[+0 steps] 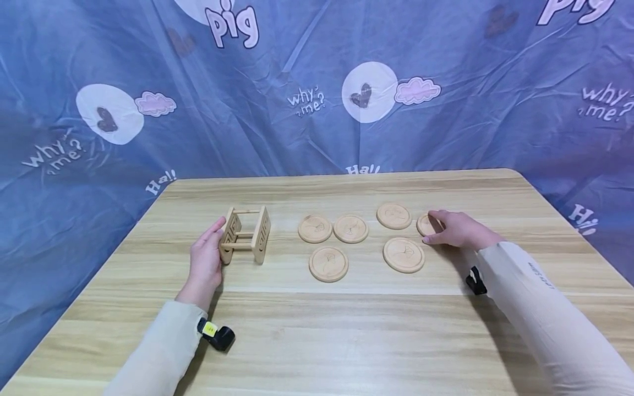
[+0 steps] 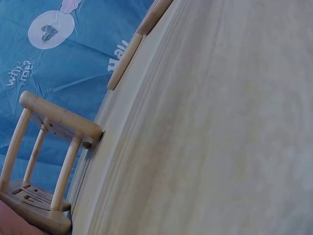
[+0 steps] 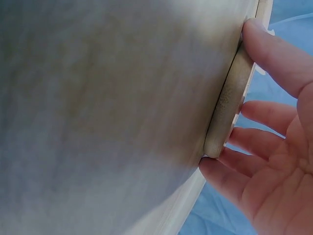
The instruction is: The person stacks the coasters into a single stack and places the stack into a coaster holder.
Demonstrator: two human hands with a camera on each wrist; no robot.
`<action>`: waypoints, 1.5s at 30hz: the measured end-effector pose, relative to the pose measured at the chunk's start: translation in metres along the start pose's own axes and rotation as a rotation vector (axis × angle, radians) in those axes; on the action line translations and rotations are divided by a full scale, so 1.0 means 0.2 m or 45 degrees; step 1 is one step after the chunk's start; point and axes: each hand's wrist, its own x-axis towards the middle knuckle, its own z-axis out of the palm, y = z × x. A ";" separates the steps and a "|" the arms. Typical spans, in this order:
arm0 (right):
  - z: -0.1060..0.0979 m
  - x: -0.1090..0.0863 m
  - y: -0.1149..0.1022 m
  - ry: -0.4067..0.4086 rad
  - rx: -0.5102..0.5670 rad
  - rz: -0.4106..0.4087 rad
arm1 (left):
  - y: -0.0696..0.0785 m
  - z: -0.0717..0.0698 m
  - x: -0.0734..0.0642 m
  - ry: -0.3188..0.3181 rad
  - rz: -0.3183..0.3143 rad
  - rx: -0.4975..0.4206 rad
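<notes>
And here's the right hand [image 1: 460, 231], thumb and fingers spread around the rim of a round wooden disc [image 1: 428, 225], holding it low at the tabletop [image 1: 317, 330] (whether it's lifted at all, I can't tell). Off to that hand's left lie 5 other discs [image 1: 350, 228], flat, between the 2 hands. Over on the far side, the left hand [image 1: 205, 261] lies with straight fingers against the near side panel of a small wooden rack [image 1: 261, 235], which stands upright just to its right; the thumb I can't make out. This looks like the pick-up step; the next move seems to call for a firm rim grip and a clean lift, the left hand steadying the rack.
</notes>
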 end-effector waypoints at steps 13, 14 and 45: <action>-0.01 0.01 -0.02 0.020 -0.044 0.000 | -0.01 -0.03 0.00 -0.081 -0.062 -0.023; -0.01 0.01 -0.02 0.021 -0.048 -0.002 | -0.01 -0.03 0.00 -0.089 -0.061 -0.012; -0.01 -0.06 -0.07 0.091 -0.091 -0.052 | -0.03 -0.03 0.02 -0.094 0.016 0.034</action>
